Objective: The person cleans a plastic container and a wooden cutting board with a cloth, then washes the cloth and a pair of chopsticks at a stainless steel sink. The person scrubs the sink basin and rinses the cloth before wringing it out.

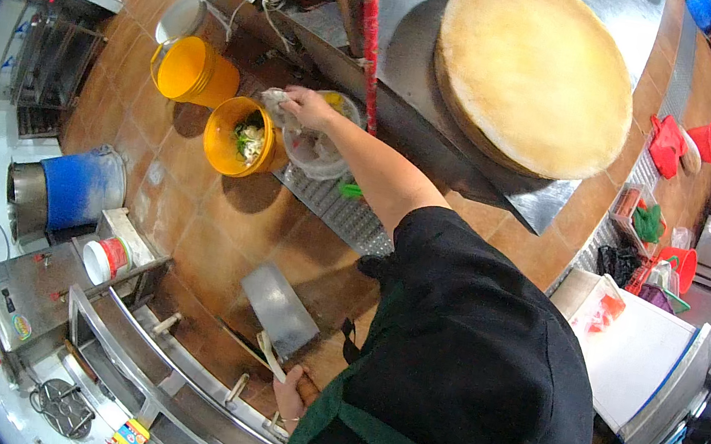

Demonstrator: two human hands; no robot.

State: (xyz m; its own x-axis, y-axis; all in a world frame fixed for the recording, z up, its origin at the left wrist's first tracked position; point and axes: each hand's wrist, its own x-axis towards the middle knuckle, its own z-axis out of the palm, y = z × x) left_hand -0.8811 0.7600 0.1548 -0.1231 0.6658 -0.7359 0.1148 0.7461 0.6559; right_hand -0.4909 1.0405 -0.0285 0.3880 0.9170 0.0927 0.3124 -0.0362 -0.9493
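Observation:
My right hand [307, 108] reaches out over the buckets, closed on a crumpled whitish wad [278, 105]; I cannot tell whether it is cloth or plastic. Just below it stand a yellow bucket [217, 143], with green and pale food scraps [248, 141] inside, and a translucent plastic bucket [319, 164], partly hidden by my forearm. At my other side my left hand [288, 394] grips a cleaver with a broad rectangular metal blade [281, 308]. A pale curved strip [269, 353] shows beside its handle end.
A thick round wooden chopping block [535, 76] rests on a steel table [404, 94]. Another yellow bucket [194, 71] and a white bucket [180, 20] stand on the tiled floor [216, 221]. A blue drum [81, 189] and a steel counter rail [186, 366] lie to the left.

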